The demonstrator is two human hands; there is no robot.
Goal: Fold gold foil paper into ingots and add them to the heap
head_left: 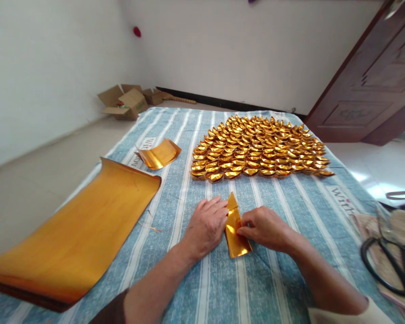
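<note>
A folded strip of shiny gold foil paper [236, 234] lies on the striped cloth in front of me, its far end brought to a point. My left hand [207, 222] rests flat along the strip's left edge, fingers stretched out and fingertips touching it. From the other side, my right hand [265, 228] has its fingers curled in, with thumb and forefinger closed on the strip's right edge. Beyond both hands stand many folded gold paper ingots [256, 150], packed in close rows.
A stack of large gold sheets [77, 234] lies at the left, with a smaller curled stack [160, 154] beyond it. Black-handled scissors [388, 261] lie at the right edge. An open cardboard box [130, 103] stands on the floor by the wall, opposite a brown door [367, 85].
</note>
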